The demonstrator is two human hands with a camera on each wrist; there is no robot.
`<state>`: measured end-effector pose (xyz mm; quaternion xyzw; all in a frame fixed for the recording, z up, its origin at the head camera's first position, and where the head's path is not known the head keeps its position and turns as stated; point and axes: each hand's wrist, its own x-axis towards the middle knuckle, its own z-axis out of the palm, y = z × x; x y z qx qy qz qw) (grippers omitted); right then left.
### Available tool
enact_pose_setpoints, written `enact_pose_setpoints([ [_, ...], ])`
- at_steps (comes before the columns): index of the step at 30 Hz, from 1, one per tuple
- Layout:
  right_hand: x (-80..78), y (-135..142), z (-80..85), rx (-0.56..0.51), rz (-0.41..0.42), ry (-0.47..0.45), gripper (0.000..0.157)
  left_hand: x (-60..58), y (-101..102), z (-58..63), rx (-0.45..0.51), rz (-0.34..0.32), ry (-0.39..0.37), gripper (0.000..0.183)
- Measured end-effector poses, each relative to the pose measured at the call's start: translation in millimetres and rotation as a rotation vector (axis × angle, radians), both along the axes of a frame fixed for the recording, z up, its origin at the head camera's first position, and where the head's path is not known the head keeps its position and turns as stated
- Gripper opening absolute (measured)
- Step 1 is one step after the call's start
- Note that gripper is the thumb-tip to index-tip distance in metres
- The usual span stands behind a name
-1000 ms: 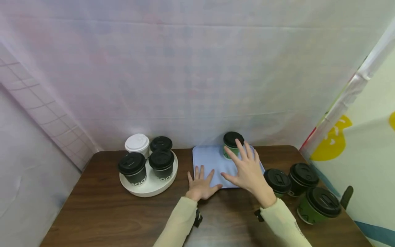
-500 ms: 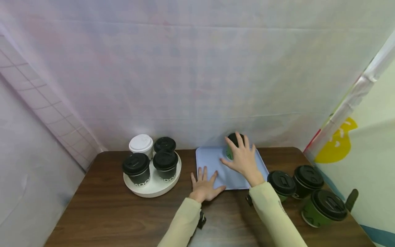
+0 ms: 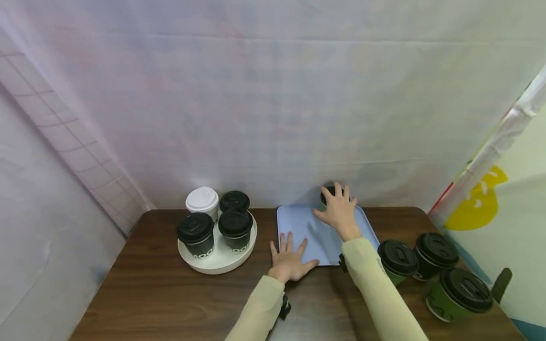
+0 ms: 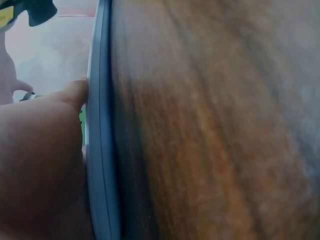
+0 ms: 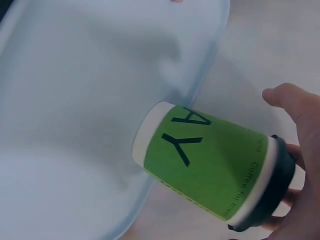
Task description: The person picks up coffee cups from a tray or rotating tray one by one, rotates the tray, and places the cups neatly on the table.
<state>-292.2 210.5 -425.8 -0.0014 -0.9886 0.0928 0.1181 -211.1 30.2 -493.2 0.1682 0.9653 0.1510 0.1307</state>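
A green paper coffee cup (image 5: 210, 155) with a black lid (image 5: 267, 187) stands near the back right corner of a light blue tray (image 3: 298, 218). Over this cup my right hand (image 3: 340, 213) is spread, hiding most of it in the head view. In the right wrist view the fingers lie along the far side of the lid, while the thumb (image 5: 285, 96) stands apart from the cup. My left hand (image 3: 290, 261) has its fingers spread over the tray's front left part, with the thumb along the front edge.
To the left, a round white tray (image 3: 217, 269) carries a white-lidded cup (image 3: 202, 200) and several black-lidded cups (image 3: 196, 233). At the right table edge are a green cup (image 3: 454, 296), another green one (image 3: 396, 259) and a dark cup (image 3: 435, 251). A curtain (image 3: 273, 118) hangs behind the table.
My right hand has moved forward from in front of the green cup to over its lid. The left hand keeps its place at the tray. The head view has shifted slightly.
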Motion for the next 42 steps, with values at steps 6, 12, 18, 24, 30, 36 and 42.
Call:
enact_pose_setpoints([
  [6,-2.8,2.4,-2.4,-0.006,-0.02,-0.017,0.077,2.2,4.3,-2.1,0.008,-0.005,0.005,0.079],
  [12,-3.8,4.0,-4.0,-0.003,-0.01,0.009,0.076,1.7,5.8,-0.7,0.0,-0.013,0.012,0.08],
  [18,-4.7,5.1,-6.9,-0.005,0.0,0.042,0.075,1.0,5.6,1.2,0.005,-0.012,0.008,0.079],
  [24,-4.0,5.0,-9.5,0.004,-0.004,0.036,0.075,2.0,5.8,0.5,0.012,-0.008,0.0,0.079],
  [30,-0.6,4.2,-10.6,0.004,0.001,0.044,0.074,3.0,5.7,-0.1,-0.005,-0.011,0.007,0.078],
  [36,2.6,1.2,-9.1,0.026,0.02,0.067,0.07,2.1,4.0,-0.8,-0.011,-0.007,0.008,0.078],
  [42,6.1,-4.1,-6.7,0.023,0.04,0.092,0.067,1.2,1.0,0.4,-0.014,-0.001,0.004,0.079],
])
